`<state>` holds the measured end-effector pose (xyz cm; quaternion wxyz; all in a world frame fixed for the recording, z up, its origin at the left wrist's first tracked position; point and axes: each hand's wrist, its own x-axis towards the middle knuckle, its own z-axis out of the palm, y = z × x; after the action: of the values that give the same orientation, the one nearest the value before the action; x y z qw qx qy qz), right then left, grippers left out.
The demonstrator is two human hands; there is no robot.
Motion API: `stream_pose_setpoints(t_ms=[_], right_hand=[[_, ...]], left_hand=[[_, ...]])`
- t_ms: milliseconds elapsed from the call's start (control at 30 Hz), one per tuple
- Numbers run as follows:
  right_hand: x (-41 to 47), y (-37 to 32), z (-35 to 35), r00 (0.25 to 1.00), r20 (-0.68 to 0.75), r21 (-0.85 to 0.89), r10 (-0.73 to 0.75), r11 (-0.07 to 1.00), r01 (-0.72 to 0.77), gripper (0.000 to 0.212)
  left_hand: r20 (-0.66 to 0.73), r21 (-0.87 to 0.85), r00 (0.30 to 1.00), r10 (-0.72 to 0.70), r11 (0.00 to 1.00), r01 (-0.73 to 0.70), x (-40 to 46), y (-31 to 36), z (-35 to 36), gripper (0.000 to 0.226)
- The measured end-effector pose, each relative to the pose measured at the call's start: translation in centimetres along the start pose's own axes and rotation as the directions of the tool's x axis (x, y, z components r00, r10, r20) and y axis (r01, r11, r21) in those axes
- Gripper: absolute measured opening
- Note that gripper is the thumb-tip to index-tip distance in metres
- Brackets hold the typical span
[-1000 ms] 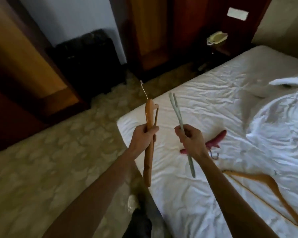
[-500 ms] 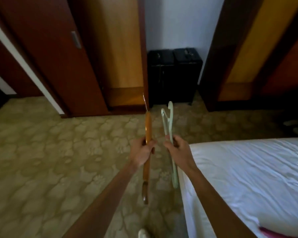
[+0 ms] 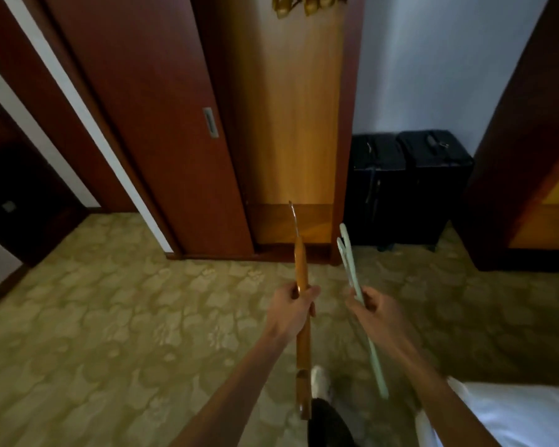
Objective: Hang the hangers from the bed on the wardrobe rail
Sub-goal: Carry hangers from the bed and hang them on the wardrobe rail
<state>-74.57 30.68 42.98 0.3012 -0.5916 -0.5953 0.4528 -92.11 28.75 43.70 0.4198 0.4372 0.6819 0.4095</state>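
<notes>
We grip a wooden hanger [image 3: 301, 321] in our left hand [image 3: 289, 309] and a pale plastic hanger [image 3: 359, 301] in our right hand [image 3: 376, 314], both fists closed, hooks pointing forward, probably ready for hooking. We face the open wardrobe [image 3: 288, 124], a few hangers [image 3: 299, 4] already up top.

Look to twelve o'clock and you see two black suitcases [image 3: 410, 188] standing side by side against the pale wall [image 3: 433, 59], touching each other. At ten o'clock a dark red sliding door [image 3: 136, 124] carries a recessed metal handle [image 3: 210, 122]. A patterned olive carpet [image 3: 110, 317] spreads across the floor below you, from nine o'clock through three.
</notes>
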Motion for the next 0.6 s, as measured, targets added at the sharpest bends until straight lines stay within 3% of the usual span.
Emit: stream_pose_setpoints(t_ms=[267,600], right_hand=[[22.1,-6.8,2.1,0.998,0.004,0.014,-0.056,0.998,0.056,0.016],[42.8,-18.8,8.1,0.981,0.087,0.126,-0.173,0.979,0.162,0.016]], left_hand=[[-0.002,-0.073,0.999,0.050,0.996,-0.050,22.6,7.1,-3.0,0.040],[-0.113,-0.094,0.992,0.061,0.993,-0.072,42.2,10.8,-11.2,0.039]])
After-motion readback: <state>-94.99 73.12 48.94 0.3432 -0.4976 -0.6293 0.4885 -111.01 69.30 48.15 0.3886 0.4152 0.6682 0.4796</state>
